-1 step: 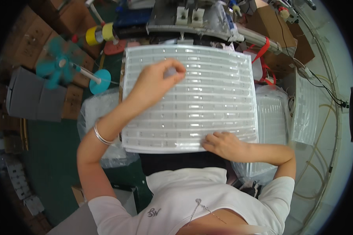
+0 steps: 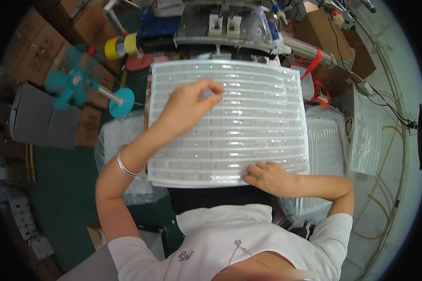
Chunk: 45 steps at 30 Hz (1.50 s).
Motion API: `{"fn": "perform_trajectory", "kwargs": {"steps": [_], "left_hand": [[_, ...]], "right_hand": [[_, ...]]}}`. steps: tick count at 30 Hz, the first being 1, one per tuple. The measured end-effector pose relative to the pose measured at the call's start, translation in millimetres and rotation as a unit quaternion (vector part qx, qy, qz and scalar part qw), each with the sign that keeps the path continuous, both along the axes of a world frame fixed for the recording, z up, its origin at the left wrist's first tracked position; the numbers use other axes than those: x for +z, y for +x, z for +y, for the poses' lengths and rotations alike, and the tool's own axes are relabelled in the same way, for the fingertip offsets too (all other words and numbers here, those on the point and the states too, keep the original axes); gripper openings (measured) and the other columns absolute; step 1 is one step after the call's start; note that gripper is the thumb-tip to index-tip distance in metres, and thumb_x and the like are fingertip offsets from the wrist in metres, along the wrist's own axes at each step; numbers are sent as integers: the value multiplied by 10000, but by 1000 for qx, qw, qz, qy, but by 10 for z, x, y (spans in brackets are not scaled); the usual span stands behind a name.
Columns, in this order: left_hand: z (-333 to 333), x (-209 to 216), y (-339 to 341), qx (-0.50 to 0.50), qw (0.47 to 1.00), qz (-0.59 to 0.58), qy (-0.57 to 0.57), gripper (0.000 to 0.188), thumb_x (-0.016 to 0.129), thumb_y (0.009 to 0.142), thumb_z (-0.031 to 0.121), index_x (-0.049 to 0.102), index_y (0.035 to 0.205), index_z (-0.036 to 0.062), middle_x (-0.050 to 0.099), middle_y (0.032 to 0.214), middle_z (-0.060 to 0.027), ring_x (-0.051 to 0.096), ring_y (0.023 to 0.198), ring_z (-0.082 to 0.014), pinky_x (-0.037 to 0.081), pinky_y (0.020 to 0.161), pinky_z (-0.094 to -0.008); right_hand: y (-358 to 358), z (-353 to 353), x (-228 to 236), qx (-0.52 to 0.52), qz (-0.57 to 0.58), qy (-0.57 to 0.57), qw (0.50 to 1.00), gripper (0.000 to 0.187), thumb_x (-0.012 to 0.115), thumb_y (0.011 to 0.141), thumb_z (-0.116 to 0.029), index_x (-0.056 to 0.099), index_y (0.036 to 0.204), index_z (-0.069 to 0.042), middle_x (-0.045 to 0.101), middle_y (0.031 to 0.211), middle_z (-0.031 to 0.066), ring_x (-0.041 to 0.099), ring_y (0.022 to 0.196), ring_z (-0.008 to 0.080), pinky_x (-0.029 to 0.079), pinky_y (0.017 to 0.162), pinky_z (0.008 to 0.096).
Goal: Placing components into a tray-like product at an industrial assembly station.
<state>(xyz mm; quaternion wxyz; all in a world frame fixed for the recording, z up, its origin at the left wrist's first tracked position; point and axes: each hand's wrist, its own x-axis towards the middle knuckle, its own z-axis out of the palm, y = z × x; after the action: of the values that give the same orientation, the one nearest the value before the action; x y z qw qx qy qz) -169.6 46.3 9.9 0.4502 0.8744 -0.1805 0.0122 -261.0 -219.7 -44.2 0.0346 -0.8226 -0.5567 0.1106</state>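
**Thin ribbed tray under both hands: pinch lightly, mind the crowded far edge**

The white ribbed plastic tray [image 2: 248, 126] lies flat in front of you, filling the middle of the view, its long rows running from 9 o'clock to 3 o'clock. Your left hand [image 2: 185, 110] hovers over its upper-left part with thumb and forefinger closed in a narrow pinch on something small and pale; what it is I cannot tell. Your right hand [image 2: 269, 177] lies palm-down on the tray's near edge at about 5 o'clock, fingers spread flat, pinning it rather than gripping anything.

The tray looks like thin formed plastic: light, glossy, likely slippery and quick to flex or kink if lifted by one corner. Judge it best held at two opposite edges, on the flat rim rather than across the rows.

Room is tight. At 12 o'clock the tray's far edge sits just beside a metal fixture [image 2: 225, 28]. At 3 o'clock a stack of similar trays in a clear bag [image 2: 326, 140] sits against its side. At 9 o'clock a teal fan [image 2: 72, 84] and cardboard boxes [image 2: 30, 42] stand near. The near edge, toward your body at 6 o'clock, offers the freest way out.
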Motion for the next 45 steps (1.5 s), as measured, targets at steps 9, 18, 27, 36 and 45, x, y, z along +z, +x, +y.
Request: {"fn": "perform_trajectory", "kwargs": {"steps": [9,18,27,36,45], "left_hand": [[-10,-247,282,65,978,-123,156,287,517,752,27,602,1025,40,575,1013,-100,584,925,-290,479,779,-345],[-242,115,1481,172,896,-347,216,349,639,809,281,596,1076,59,565,1018,-130,624,746,-298,515,587,-376],[-395,201,1625,91,897,-386,195,280,679,761,190,615,1018,102,583,768,-77,624,632,-237,484,512,-357],[-317,-257,-140,-292,908,-227,197,265,567,726,125,586,978,45,496,720,-14,518,585,-130,399,488,-260],[-401,-580,-999,-428,844,-171,275,199,563,706,160,554,879,61,485,723,-30,499,651,-162,360,524,-287]], "right_hand": [[1146,-106,600,-244,108,328,906,163,610,774,-40,538,920,-44,590,972,72,607,780,198,497,623,295],[1865,-39,734,-329,39,440,834,173,616,831,-76,587,997,-32,618,1080,95,607,862,160,495,634,253],[2786,578,655,-278,-166,525,787,250,648,815,-65,616,1062,-39,641,1053,83,646,847,191,530,668,279],[3066,811,619,-339,-249,342,840,303,596,867,-226,595,1141,-98,632,1066,100,618,919,291,506,758,365],[1780,187,585,-297,-102,408,857,289,619,851,-97,595,1136,-58,631,1018,78,611,860,185,481,727,298]]}}
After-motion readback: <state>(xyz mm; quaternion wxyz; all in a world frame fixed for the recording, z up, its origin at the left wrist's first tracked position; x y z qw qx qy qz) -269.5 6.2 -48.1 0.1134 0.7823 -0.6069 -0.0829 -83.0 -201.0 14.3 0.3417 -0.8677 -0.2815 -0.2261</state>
